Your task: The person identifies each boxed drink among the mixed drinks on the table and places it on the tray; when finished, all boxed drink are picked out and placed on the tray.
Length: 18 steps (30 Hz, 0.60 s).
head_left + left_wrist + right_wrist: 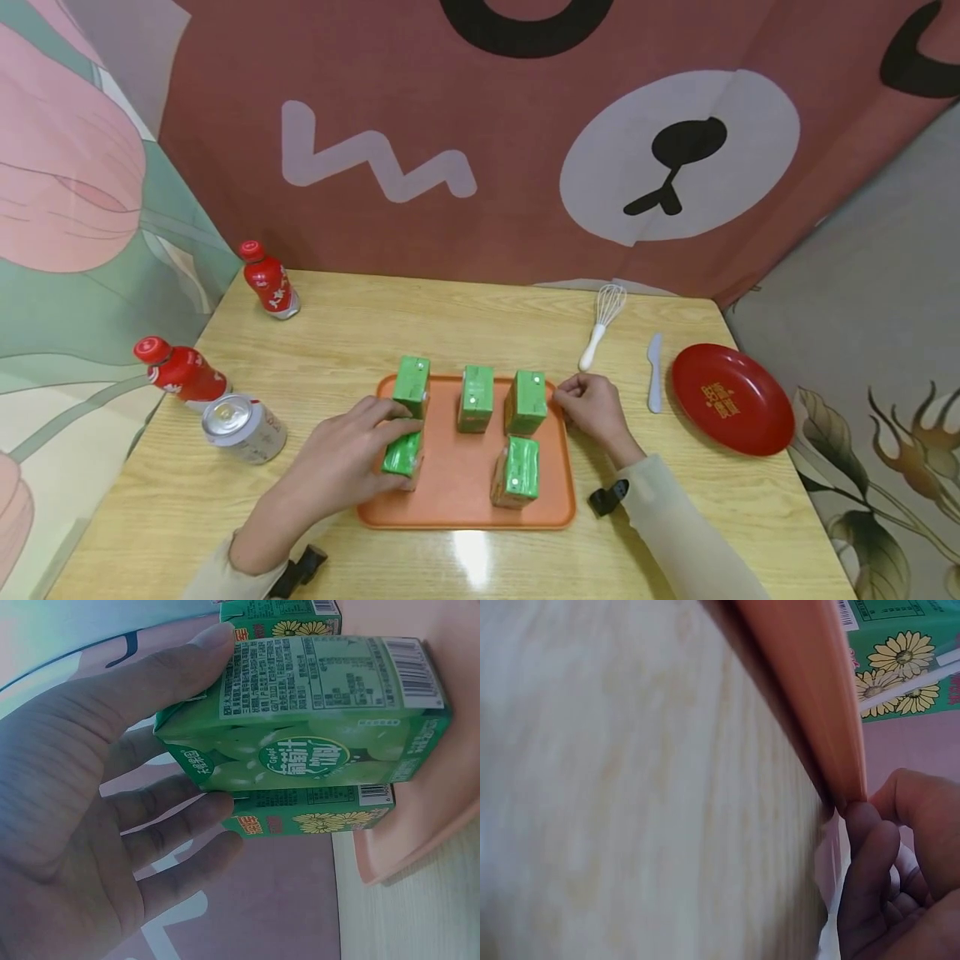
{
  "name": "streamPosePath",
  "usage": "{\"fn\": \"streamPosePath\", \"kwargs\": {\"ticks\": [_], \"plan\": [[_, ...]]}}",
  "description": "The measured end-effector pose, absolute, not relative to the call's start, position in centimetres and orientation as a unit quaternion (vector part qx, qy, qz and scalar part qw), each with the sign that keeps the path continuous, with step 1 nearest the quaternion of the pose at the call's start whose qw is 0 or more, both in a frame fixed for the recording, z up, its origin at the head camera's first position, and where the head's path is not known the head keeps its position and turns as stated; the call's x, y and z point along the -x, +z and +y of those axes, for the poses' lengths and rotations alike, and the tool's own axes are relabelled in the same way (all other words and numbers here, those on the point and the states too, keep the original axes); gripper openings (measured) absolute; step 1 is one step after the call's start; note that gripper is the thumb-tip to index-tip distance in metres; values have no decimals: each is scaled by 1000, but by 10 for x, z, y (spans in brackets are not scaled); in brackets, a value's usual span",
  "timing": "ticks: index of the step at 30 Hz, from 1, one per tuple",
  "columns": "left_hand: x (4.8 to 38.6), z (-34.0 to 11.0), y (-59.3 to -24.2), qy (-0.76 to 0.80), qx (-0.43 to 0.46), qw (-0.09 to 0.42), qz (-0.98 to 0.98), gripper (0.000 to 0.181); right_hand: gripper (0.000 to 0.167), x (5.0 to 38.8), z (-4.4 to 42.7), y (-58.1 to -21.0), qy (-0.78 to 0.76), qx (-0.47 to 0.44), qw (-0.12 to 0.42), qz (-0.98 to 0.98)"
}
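An orange tray (457, 467) lies on the table with several green juice boxes (476, 398) standing on it. My left hand (337, 454) is at the tray's left side, its thumb and fingers around the top of the near-left grape juice box (292, 720). That box stands just in front of another juice box (412, 382), which has yellow flowers on its side. At the tray's far right corner, my right hand (596, 408) pinches the rim between thumb and curled index finger; in the right wrist view the fingertips (862, 817) meet the tray's edge (817, 697).
Left of the tray stand a silver can (247, 429) and two red bottles, one near (187, 373) and one far (272, 283). To the right lie a white-handled whisk (594, 343), a pale knife (655, 375) and a red plate (757, 417). Printed cloth (375, 233) hangs behind the table.
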<state>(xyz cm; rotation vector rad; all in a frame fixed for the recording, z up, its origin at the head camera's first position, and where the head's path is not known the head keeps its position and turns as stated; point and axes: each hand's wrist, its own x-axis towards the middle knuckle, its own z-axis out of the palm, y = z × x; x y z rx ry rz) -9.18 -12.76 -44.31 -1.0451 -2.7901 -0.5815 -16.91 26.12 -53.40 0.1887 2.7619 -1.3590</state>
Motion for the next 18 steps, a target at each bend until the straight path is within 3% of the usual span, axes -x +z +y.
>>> {"fn": "streamPosePath", "kwargs": {"ticks": [8,18], "plan": [[93,-125,-442,-193,341,45,-919,66,9,166,269,-534,-446,-73,17,892],[94,-129,-442,-200,346,27,-916,67,14,167,273,-536,-495,-73,63,864]]}}
